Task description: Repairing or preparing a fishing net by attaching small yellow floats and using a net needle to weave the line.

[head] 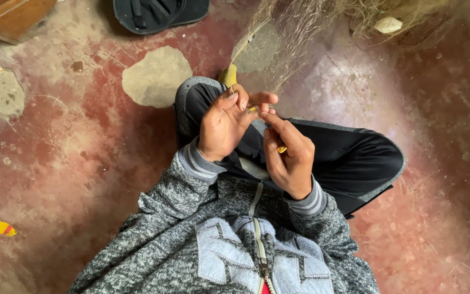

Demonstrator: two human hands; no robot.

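Hands [257,136] pinch what seems a yellow needle [282,148].

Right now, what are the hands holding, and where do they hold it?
Both hands pinch a small yellow tool: the left hand near its upper tip, the right hand lower down. Fine net threads run from it.

Two hands [229,128], one sandal [159,13], one net [300,27]
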